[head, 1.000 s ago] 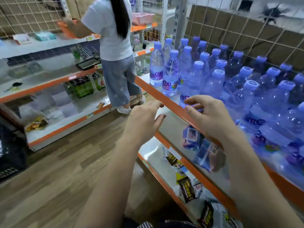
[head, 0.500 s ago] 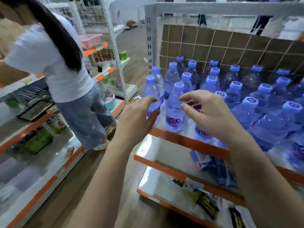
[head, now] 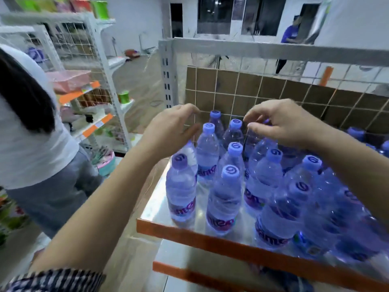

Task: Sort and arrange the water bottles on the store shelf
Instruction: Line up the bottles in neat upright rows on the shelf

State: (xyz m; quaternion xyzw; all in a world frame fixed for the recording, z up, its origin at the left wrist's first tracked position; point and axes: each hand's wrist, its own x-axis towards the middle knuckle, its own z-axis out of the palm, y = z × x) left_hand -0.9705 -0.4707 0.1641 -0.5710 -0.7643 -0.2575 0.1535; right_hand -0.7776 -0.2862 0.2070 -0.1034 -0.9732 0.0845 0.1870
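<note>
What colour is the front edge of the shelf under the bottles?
Orange. The front edge shows best in the head view.

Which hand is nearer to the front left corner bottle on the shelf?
Left. Left hand hovers just behind the corner bottle; right hand is far to its right.

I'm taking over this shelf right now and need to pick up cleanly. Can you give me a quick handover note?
Left hand: curled loosely over the back-left bottles, holding nothing visible.
Right hand: fingers curled above the back row; whether it pinches a cap is unclear.
Water bottles: all upright on the orange-edged shelf, caps up, rows ragged at the left end.
Done: bottles shelved.
Left: probably straighten the rows and square labels forward.
</note>
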